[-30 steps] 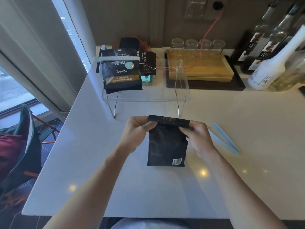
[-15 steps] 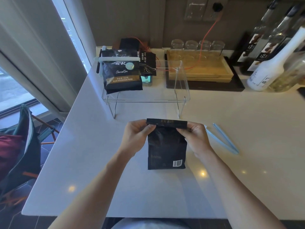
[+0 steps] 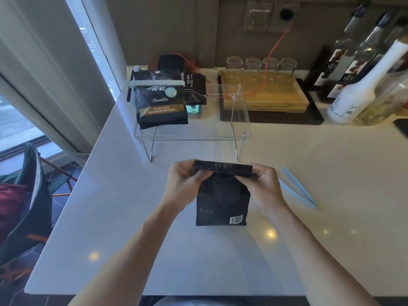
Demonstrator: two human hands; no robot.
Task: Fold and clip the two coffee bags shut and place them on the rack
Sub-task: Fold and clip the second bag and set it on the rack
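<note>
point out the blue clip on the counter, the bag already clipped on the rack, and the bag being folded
blue clip [image 3: 297,188]: head view, middle of its far arm.
clipped bag [image 3: 161,107]: head view, printed front, below its white clip.
bag being folded [image 3: 223,198]: head view, bare front below the folded top.

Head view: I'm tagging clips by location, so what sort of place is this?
Probably a café or home coffee bar: a pale counter by a window, syrup bottles at the back right, upturned glasses behind a wooden tray, and coffee bags on a clear rack.
</note>
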